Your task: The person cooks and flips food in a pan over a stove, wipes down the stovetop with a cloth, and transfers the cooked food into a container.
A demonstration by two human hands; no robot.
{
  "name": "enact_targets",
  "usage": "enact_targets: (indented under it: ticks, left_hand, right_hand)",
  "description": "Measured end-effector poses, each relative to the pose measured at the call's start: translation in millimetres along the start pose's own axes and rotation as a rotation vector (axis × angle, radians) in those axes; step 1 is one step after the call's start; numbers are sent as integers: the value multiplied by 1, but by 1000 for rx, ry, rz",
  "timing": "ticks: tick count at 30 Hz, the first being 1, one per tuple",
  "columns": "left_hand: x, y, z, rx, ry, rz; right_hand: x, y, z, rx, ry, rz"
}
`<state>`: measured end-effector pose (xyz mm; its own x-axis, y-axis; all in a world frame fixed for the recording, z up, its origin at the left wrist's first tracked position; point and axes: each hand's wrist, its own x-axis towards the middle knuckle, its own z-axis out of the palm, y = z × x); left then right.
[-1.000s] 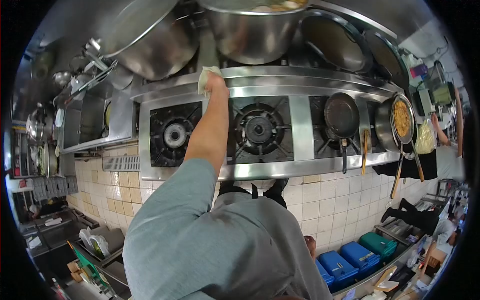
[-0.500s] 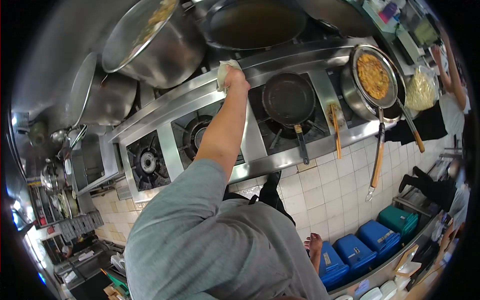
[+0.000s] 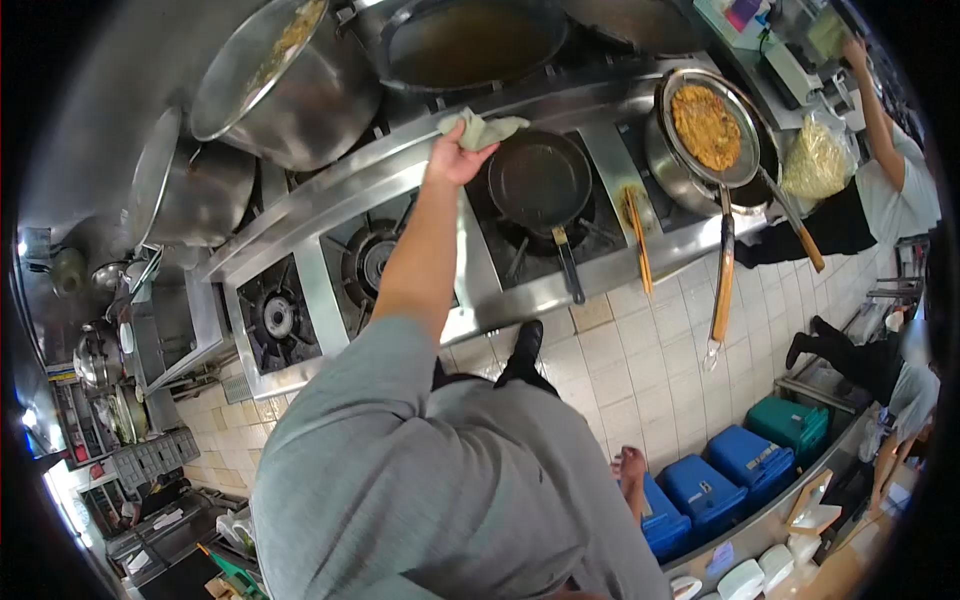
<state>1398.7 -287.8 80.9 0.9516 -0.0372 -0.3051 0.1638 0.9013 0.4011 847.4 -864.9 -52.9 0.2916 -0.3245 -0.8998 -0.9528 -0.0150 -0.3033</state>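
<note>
My left hand point(image 3: 460, 160) reaches over the steel stove point(image 3: 480, 280) and is closed on a pale cloth point(image 3: 490, 130), which touches the raised ledge behind the burners. Part of the cloth sticks out to the right, close to the rim of a dark frying pan point(image 3: 540, 180). The pan sits on a burner, handle towards me. My right hand point(image 3: 630, 466) hangs low at my right side, fingers loosely apart, with nothing seen in it.
Large steel pots point(image 3: 295, 100) and a wide dark pan point(image 3: 470, 45) stand behind the ledge. Chopsticks point(image 3: 638, 240) lie right of the frying pan. Further right, a strainer of fried food point(image 3: 706, 130) rests over a pot. Blue bins point(image 3: 703, 490) stand behind me. Another person point(image 3: 880, 190) works at right.
My left hand has turned, and the cloth has swung out to the right towards the frying pan. The whole view has shifted slightly. The person at right has raised an arm.
</note>
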Motion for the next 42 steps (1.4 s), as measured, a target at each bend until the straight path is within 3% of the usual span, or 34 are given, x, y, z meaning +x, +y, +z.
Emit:
enact_targets:
  ticks: [4,7,9,11,12,15,19,25,29,31,33,34,36,37,39,40,42]
  left_hand:
    - [-105,26,21,343,-1,14]
    - [-164,11,13,1429,-2,45]
    - [-191,-36,-9,1978,77,-76]
    - [-219,-102,-59,2343,-114,-83]
    - [-242,-127,-74,2528,-154,76]
    - [-250,-139,-74,2345,-50,162]
    - [-182,-104,-106,2502,85,313]
    - [-52,-10,-113,2546,273,235]
    - [-27,4,-109,2609,245,109]
    - [-24,-6,-125,2763,25,4]
    - [-53,-39,-150,2624,-26,271]
    - [-93,-57,-116,2593,11,112]
    - [-160,-99,-115,2509,-24,216]
    - [-205,-110,-85,2544,-44,146]
    - [-266,-137,-100,2542,-148,168]
    - [-290,-140,-112,2533,-103,146]
    - [-344,-134,-140,2391,-147,295]
  right_hand:
    - [20,-14,-11,-20,-18,-118]
    - [25,-28,-7,-114,-30,-121]
    - [29,-39,-6,-118,-61,-86]
    - [24,-58,2,-158,-66,-83]
    - [22,-65,4,-150,-73,-76]
    - [18,-80,8,-145,-64,-112]
    - [16,-94,6,-161,-73,-146]
    - [10,-81,-8,-152,-1,-230]
    - [-2,-51,-18,-130,-11,-202]
    - [-9,-47,-10,-313,-67,-156]
    - [-6,-38,-6,-429,-119,-125]
    - [1,-31,-6,-440,-138,-98]
    - [26,-22,-7,-451,-166,-32]
    - [41,-21,-4,-442,-168,0]
    - [69,-34,0,-448,-175,13]
    - [81,-47,5,-455,-185,-3]
    - [94,-86,9,-604,-244,-230]
